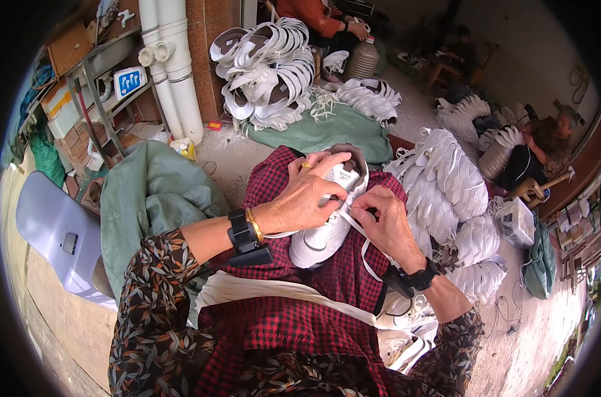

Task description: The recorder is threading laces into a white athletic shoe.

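Note:
A white lace-up shoe (312,246) lies on my lap over a red-and-black checked apron (267,180), toe toward me and heel opening away. My left hand (307,195) is closed around its upper, fingers over the tongue (344,175) and thumb by the eyelets. On the shoe's right side, my right hand (385,223) pinches the white shoelace (355,223) near the eyelets. A loose length of lace hangs below that hand onto the apron. My fingers partly hide the eyelet rows.
Stacks of white shoe uppers (439,178) lie to my right, with another heap (267,73) ahead on green sacking (333,132). A green sack (148,192) and grey plastic chair (62,231) stand left. Other people sit farther back, one in an orange sleeve (314,16).

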The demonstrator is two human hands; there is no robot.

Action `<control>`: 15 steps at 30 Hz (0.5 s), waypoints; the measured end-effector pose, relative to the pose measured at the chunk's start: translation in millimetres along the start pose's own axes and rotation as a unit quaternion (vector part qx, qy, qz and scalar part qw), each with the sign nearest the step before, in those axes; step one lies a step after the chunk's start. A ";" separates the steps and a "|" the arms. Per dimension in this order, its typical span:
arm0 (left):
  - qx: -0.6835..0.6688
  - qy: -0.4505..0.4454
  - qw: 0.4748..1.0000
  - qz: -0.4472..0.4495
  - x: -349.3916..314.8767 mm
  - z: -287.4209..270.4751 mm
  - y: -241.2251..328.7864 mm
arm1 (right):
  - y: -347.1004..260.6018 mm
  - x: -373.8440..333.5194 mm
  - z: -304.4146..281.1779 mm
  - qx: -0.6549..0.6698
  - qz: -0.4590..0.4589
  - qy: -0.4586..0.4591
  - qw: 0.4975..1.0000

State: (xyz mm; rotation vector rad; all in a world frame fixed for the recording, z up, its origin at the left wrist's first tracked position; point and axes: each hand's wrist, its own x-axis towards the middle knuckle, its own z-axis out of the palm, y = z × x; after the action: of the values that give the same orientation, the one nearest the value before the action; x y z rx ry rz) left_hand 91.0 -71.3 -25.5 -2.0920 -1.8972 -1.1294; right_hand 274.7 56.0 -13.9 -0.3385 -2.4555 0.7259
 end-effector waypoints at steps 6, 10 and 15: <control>-0.039 -0.020 0.999 -0.025 6.8 -0.7 -0.2 | -0.8 6.0 0.3 -0.055 0.027 -0.001 0.998; 0.004 -0.078 0.996 -0.029 10.9 -7.0 4.6 | -17.9 15.9 -5.9 -0.053 -0.049 -0.024 0.997; 0.039 -0.041 0.998 0.007 13.2 -41.8 -7.0 | -7.6 16.0 -11.3 -0.112 -0.088 -0.043 0.989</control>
State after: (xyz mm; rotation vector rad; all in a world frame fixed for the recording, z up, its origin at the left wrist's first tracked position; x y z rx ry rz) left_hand 65.4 -81.2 9.4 -2.1364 -1.9250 -0.9650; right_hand 267.5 60.5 5.3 -0.1744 -2.6143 0.3995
